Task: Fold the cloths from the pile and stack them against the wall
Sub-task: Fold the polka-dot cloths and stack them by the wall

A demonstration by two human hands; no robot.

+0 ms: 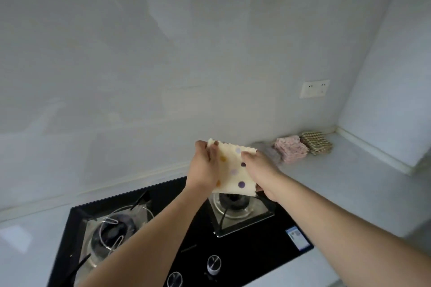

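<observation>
Cream dotted cloth (234, 170): held in the air above the stove's (245, 247) right burner, left hand (205, 165) and right hand (261, 172) each gripping an edge. Folded cloths (303, 147): stacked far right on counter (349, 182), against wall (210, 53).

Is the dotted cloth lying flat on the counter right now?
No, both the left hand and right hand hold the dotted cloth up above the stove.

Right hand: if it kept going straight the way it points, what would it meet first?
Probably the wall; the right hand, gripping the dotted cloth, points up-left toward it. Depth is unclear.
</observation>
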